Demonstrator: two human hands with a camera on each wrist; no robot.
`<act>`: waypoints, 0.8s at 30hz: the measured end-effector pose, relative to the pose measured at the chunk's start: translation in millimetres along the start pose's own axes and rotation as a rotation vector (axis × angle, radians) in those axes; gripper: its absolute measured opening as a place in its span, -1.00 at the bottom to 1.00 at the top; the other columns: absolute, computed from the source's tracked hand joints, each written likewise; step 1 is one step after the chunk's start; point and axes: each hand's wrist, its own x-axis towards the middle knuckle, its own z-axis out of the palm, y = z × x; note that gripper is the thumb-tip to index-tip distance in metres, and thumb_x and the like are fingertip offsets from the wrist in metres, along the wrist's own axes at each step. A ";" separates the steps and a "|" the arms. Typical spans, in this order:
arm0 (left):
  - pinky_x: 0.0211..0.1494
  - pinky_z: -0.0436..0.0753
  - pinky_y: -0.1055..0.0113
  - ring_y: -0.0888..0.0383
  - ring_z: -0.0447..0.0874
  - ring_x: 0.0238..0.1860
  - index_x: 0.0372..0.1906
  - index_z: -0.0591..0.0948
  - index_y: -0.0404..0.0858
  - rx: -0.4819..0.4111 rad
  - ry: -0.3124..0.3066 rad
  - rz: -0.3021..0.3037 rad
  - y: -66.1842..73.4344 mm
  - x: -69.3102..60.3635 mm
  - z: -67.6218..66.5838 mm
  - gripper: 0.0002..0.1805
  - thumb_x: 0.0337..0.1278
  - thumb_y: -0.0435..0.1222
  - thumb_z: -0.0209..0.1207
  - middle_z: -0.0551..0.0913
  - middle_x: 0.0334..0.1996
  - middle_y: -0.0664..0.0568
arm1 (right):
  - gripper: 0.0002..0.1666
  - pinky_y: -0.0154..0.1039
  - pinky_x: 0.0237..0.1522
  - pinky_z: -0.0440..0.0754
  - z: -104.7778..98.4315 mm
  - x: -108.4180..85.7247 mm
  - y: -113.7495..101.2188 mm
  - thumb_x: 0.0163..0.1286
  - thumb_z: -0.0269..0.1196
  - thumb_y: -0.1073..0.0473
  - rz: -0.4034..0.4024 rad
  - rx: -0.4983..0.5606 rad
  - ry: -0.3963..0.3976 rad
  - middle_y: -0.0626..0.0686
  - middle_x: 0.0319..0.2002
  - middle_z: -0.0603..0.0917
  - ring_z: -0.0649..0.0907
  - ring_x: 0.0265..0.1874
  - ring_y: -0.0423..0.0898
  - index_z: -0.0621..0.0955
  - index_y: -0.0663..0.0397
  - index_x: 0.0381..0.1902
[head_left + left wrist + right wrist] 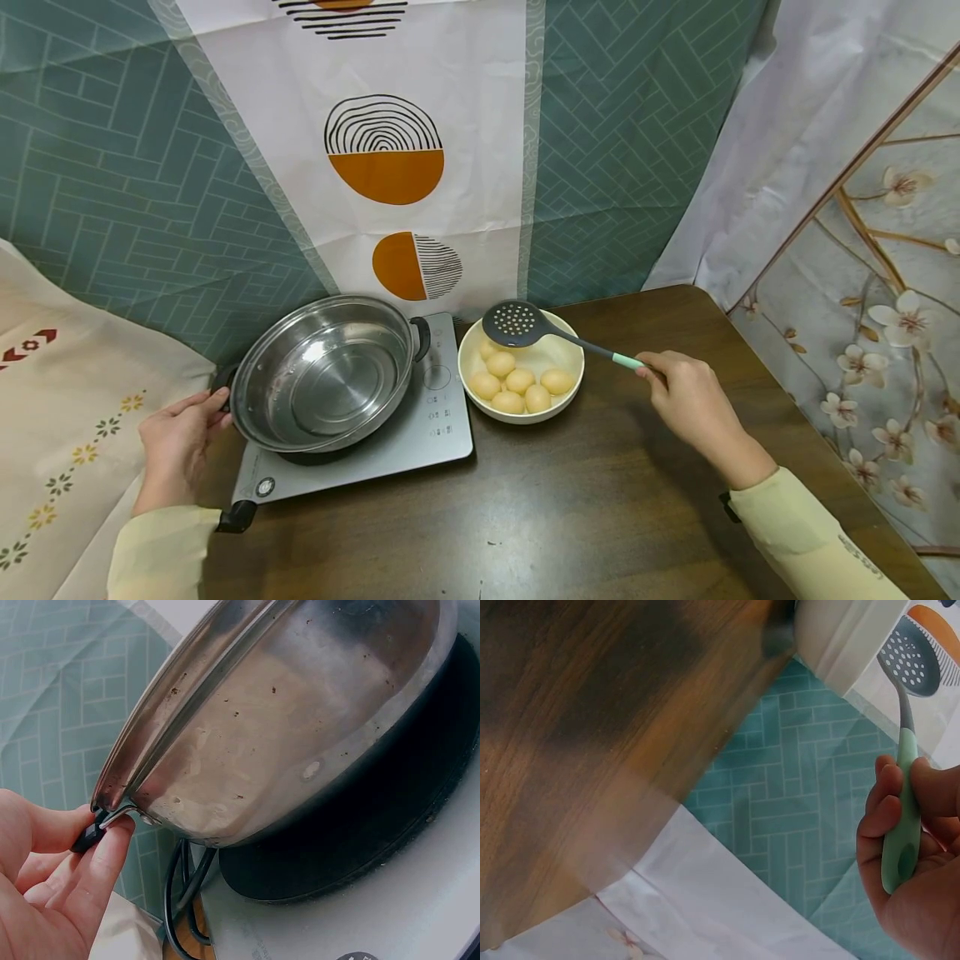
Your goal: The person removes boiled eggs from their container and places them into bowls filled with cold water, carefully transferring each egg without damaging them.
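Observation:
My left hand (178, 435) pinches the black side handle (91, 834) of a wide steel pot (330, 379), thumb above and fingers below. Bare metal shows inside the pot, which stands on an induction cooker (375, 467). In my right hand (692, 398) is a skimmer, gripped by its mint-green handle (902, 825). The skimmer's dark perforated head (514, 323) hangs over the back rim of a cream bowl (525, 417). Several pale yellow, egg-shaped pieces (508, 402) lie in the bowl; the skimmer head partly covers one. From the frames I cannot tell whether the head touches the bowl.
The brown wooden table (510, 517) extends in front of the cooker and bowl. Behind them hangs a patterned curtain (600, 208). Black cables (180, 896) run beside the cooker's left edge. A flowered cloth (885, 358) borders the table on the right.

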 end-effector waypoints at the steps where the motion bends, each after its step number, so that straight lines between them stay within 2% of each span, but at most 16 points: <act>1: -0.43 0.76 0.36 0.18 0.70 -0.58 0.30 0.36 -0.23 -0.004 -0.005 0.005 -0.2 -0.1 -0.2 -0.12 -0.28 -0.31 0.48 0.67 -0.55 0.17 | -0.80 -0.29 -0.56 0.47 -0.1 -0.1 -0.2 0.24 0.27 0.29 -0.004 0.002 0.002 0.05 -0.42 0.66 0.52 -0.57 -0.14 0.66 0.19 -0.15; 3: -0.44 0.76 0.35 0.17 0.70 -0.58 0.24 0.43 -0.20 -0.013 -0.008 0.011 -0.5 -0.2 -0.6 -0.19 -0.29 -0.31 0.48 0.67 -0.55 0.16 | -0.80 -0.29 -0.56 0.48 0.0 -0.1 -0.3 0.24 0.27 0.29 -0.005 0.005 0.005 0.06 -0.42 0.66 0.53 -0.56 -0.13 0.66 0.19 -0.15; 6: -0.45 0.76 0.35 0.16 0.70 -0.59 -0.01 0.59 -0.12 -0.027 -0.011 0.020 -0.7 -0.6 -1.2 -0.45 -0.28 -0.33 0.48 0.67 -0.55 0.15 | -0.80 -0.28 -0.56 0.49 0.2 -0.1 -0.2 0.24 0.27 0.29 -0.004 0.004 0.006 0.06 -0.42 0.66 0.54 -0.56 -0.12 0.66 0.19 -0.16; 9: -0.46 0.75 0.34 0.15 0.70 -0.60 -0.22 0.62 -0.13 -0.031 -0.016 0.024 -0.8 -0.8 -1.8 -0.61 -0.29 -0.34 0.48 0.68 -0.55 0.14 | -0.80 -0.28 -0.56 0.49 0.2 0.0 -0.5 0.24 0.27 0.29 -0.003 0.003 0.007 0.06 -0.43 0.66 0.54 -0.56 -0.12 0.66 0.19 -0.16; 16: -0.43 0.76 0.35 0.17 0.71 -0.58 -0.13 0.62 -0.13 -0.014 -0.009 0.012 -0.1 -1.3 -2.4 -0.55 -0.28 -0.31 0.48 0.69 -0.55 0.15 | -0.80 -0.25 -0.54 0.51 0.7 -0.2 -0.1 0.24 0.28 0.29 -0.002 0.001 0.009 0.06 -0.42 0.67 0.56 -0.54 -0.11 0.66 0.20 -0.16; 24: -0.42 0.76 0.34 0.18 0.71 -0.56 -0.33 0.63 -0.09 -0.016 -0.017 0.009 0.9 -1.5 -3.0 -0.70 -0.28 -0.30 0.48 0.69 -0.57 0.13 | -0.79 -0.22 -0.53 0.55 1.7 -0.8 -0.2 0.23 0.28 0.30 -0.001 0.007 0.005 0.05 -0.42 0.66 0.59 -0.52 -0.10 0.66 0.20 -0.16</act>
